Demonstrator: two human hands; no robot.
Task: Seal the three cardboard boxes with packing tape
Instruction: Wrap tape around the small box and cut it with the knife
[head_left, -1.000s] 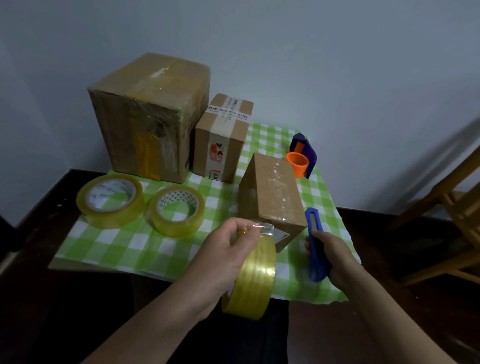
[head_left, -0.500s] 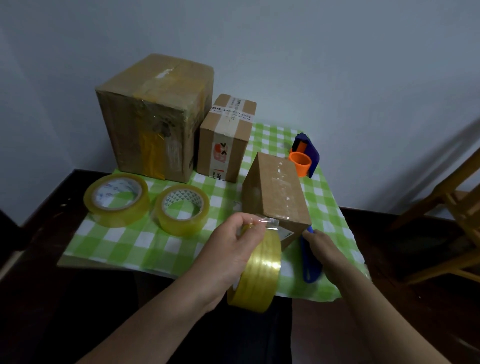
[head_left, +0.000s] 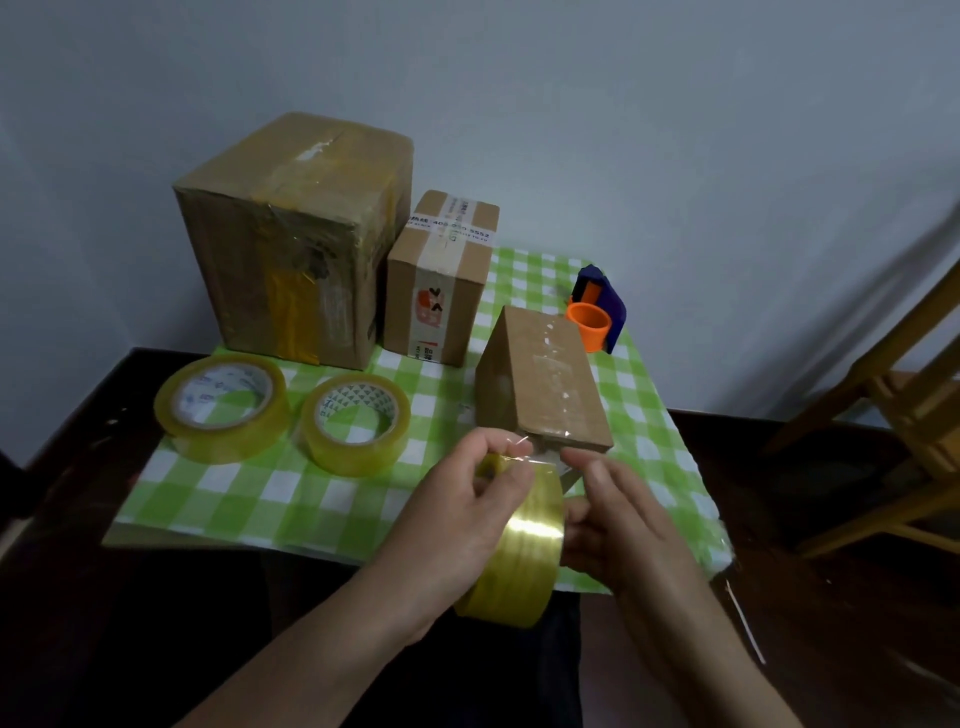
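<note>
Down at the near edge of the table (head_left: 78, 467), the left hand (head_left: 462, 519) holds the tape roll (head_left: 519, 561) up on edge, off the cloth, with thumb and forefinger pinching the loose clear end at the top of the roll. The right hand (head_left: 623, 525) is in against the roll's right face, forefinger stretched up towards that loose end; whether it actually grips anything, I cannot tell. Just behind the hands sits the small box (head_left: 545, 384) on the green checked cloth (head_left: 249, 488), clear tape shining along its top face. Further back, the big box (head_left: 291, 234) stands by the wall, yellowed tape over its top and down its front. The middle box (head_left: 441, 280) stands just beside it on the right, with a pale strip across its top and front. Over on the left, a second roll (head_left: 221, 410) and a third roll (head_left: 356, 426) lie flat on the cloth, side by side. An orange and blue tape dispenser (head_left: 597, 312) sits behind the small box, and a wooden chair (head_left: 909, 415) is on the far right.
</note>
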